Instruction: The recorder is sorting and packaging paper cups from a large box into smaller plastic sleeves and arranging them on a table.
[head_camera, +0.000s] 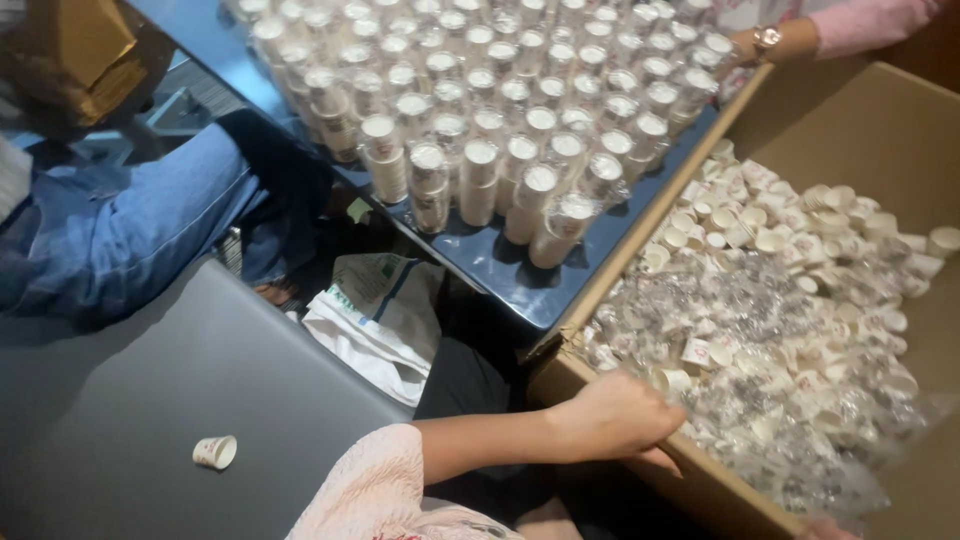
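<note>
Head view: right hand (612, 418) grip curled, reaching into cardboard box (690, 480) w/ cups (760, 300).

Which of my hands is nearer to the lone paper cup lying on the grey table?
Left. Your left hand rests on the cardboard box edge, right of the paper cup. Your right hand barely shows at the bottom edge, farther right.

1 head camera looks steeply down, close over the cardboard box (880, 130).

Pale pink patterned sleeve (375, 490), apparently textured fabric, ending near elbow, bare forearm, bare left hand (615, 415), no rings visible
</note>
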